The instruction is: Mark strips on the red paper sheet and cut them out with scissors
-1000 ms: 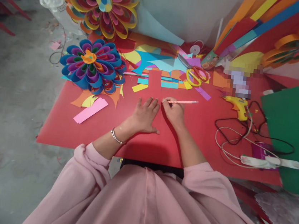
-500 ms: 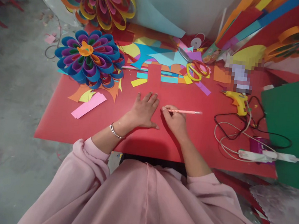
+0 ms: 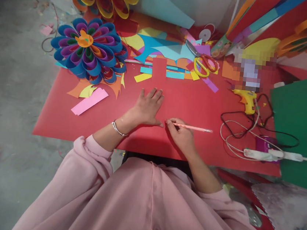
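Head view: the left hand [image 3: 148, 109] lies flat on the red table [image 3: 212, 107], fingers spread and holding nothing that I can see. The right hand [image 3: 183, 135] has thumb and fingers closed on a pencil [image 3: 195, 128], pinched near the point, its eraser end out to the right. The tip sits just beside the left thumb; whether it touches the surface I can't tell.

Beyond the left fingertips a red strip [image 3: 159, 71] crosses some blue and yellow strips. It is nearly the table's own colour, so I can't say where its near end stops or whether it runs under the palm.

My reading is that this is a marking step, one hand bracing while the other guides the pencil. A further stroke would call for a firm left palm, and for that thumb to keep off the pencil's path.

As for edges, the near rim of the table is close below both wrists, so there is little depth toward the body. To the right, a broad stretch of red surface separates the pencil from the cords [image 3: 223, 140] and glue gun [image 3: 246, 99]. Scissors [image 3: 199, 56] rest farther back; pink strips [image 3: 90, 102] lie well to the left.
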The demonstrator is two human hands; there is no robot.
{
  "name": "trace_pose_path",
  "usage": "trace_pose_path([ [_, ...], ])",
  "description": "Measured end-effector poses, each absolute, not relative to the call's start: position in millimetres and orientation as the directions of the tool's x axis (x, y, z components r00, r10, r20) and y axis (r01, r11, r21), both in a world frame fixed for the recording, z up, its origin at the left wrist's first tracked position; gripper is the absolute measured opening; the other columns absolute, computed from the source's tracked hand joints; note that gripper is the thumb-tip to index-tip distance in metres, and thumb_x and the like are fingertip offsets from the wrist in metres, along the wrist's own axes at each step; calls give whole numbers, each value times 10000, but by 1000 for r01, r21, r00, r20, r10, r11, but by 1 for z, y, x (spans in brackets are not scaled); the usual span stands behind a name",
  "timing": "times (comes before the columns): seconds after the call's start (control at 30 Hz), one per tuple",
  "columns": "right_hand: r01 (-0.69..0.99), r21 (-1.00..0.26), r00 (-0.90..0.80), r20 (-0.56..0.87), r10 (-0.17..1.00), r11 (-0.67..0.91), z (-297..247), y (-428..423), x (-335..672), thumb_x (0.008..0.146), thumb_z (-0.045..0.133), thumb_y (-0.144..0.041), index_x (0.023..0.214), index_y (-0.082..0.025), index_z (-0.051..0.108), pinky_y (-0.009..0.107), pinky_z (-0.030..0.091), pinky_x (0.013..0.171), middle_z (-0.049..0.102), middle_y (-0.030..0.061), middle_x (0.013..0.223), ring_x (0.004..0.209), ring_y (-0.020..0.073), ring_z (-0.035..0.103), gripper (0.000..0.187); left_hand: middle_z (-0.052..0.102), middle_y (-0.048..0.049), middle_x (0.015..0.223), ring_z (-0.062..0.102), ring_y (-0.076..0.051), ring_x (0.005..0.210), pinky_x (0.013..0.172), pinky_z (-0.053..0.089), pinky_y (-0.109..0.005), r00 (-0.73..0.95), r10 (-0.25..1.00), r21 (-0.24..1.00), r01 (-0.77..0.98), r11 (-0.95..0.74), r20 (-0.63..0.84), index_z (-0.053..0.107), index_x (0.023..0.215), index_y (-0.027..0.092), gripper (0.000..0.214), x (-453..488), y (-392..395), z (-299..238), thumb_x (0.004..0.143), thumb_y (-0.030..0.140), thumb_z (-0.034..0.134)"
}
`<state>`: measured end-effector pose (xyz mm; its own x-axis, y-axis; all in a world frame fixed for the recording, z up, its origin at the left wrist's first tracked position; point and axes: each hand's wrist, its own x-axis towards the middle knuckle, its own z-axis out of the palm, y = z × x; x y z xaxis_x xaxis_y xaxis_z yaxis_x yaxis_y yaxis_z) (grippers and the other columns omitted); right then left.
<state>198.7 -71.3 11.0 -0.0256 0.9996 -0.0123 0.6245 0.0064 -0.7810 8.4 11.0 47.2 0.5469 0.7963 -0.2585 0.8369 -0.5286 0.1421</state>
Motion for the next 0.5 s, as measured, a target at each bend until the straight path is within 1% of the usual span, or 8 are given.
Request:
trace_pose_path([
  [0.1, 629, -777, -32, -42, 999, -12, 13, -89, 202, 995, 592, -469, 877, -271, 734, 377, 555, 845, 799, 50, 877, 820, 243, 721, 271, 260, -232, 1798, 216, -486, 1650, 1315, 155, -704, 547, 798, 154, 837, -525, -252, 357, 1716, 139, 1169, 8, 11, 46, 809, 728, 799],
  [0.27, 627, -778, -28, -64, 998, -32, 14, -88, 203, 985, 598, -484, 874, -269, 734, 371, 559, 837, 800, 51, 880, 811, 239, 721, 277, 259, -236, 1798, 218, -492, 1644, 1309, 157, -711, 547, 799, 161, 837, -523, -249, 361, 1712, 128, 1159, 8, 12, 45, 813, 704, 810],
  [0.5, 637, -771, -66, -78, 995, -18, 14, -108, 207, 981, 591, -460, 873, -270, 740, 371, 560, 868, 808, 56, 915, 884, 249, 742, 264, 247, -230, 1803, 211, -512, 1638, 1311, 157, -700, 546, 793, 152, 837, -525, -269, 336, 1719, 118, 1212, 8, 12, 46, 792, 729, 820],
])
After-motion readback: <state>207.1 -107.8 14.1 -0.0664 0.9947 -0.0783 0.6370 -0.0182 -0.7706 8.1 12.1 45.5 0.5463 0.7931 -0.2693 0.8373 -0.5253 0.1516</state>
